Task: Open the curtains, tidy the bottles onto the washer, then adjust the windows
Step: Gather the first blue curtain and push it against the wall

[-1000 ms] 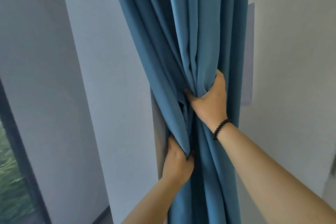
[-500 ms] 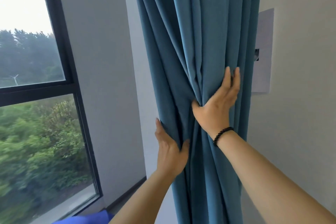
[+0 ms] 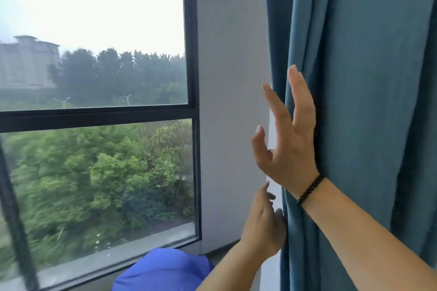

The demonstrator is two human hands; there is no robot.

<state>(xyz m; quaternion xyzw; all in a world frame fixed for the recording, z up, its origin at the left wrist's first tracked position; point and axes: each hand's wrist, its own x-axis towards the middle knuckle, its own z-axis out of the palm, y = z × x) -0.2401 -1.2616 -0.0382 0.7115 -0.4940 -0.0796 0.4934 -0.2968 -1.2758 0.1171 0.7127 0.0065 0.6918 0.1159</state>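
The heavy blue fabric curtain (image 3: 354, 101) is gathered at the right of the black-framed glass window (image 3: 94, 113), flanked by the open right hand (image 3: 287, 149) and loosely open left hand (image 3: 264, 222), while bottles and window adjustment are judged outstanding.

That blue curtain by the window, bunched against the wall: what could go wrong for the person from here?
1. Both hands are open: the right hand lies flat on the blue curtain and the left hand only touches its edge, so nothing visibly ties the bunched folds, and they may spread back out.
2. A blue bundle lies low beneath the window, so it could perhaps trip someone stepping closer.
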